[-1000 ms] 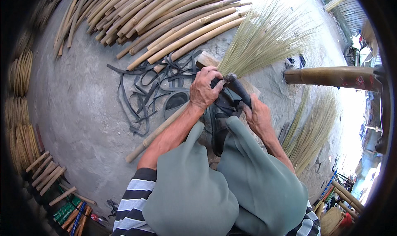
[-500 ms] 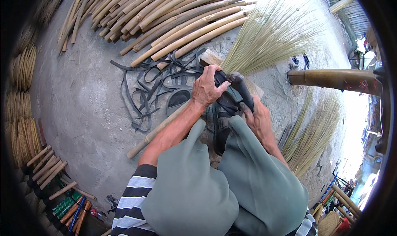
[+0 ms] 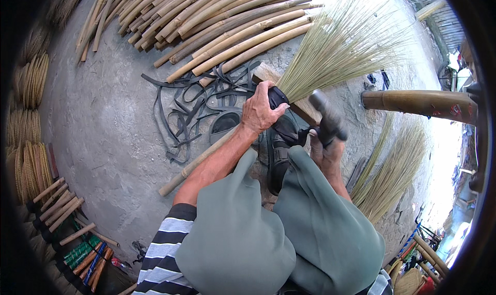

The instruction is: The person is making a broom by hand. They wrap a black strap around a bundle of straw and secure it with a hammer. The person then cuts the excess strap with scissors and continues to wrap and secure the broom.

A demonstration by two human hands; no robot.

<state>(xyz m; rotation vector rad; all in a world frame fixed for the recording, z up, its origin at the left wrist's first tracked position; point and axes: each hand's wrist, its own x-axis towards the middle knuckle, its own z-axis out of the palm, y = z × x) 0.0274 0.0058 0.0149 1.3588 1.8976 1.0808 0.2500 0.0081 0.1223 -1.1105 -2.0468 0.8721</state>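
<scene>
A grass broom lies across a wooden block (image 3: 265, 72), its pale bristles (image 3: 341, 52) fanning up and right and its stick handle (image 3: 196, 163) running down left. My left hand (image 3: 261, 111) grips the broom's neck, which is wrapped in a black band. My right hand (image 3: 326, 153) is closed on the handle of a hammer whose dark head (image 3: 325, 117) is blurred and raised just right of the neck. My knees in grey-green trousers fill the lower middle.
Black rubber strips (image 3: 186, 104) lie tangled on the concrete left of the block. A pile of bamboo poles (image 3: 217, 21) lies behind. Loose bristle bundles (image 3: 392, 171) and a thick wooden pole (image 3: 418, 101) are on the right; finished broom handles (image 3: 57, 207) at lower left.
My right hand has come off the broom's neck and lifted the hammer up to the right. My left hand stays on the neck.
</scene>
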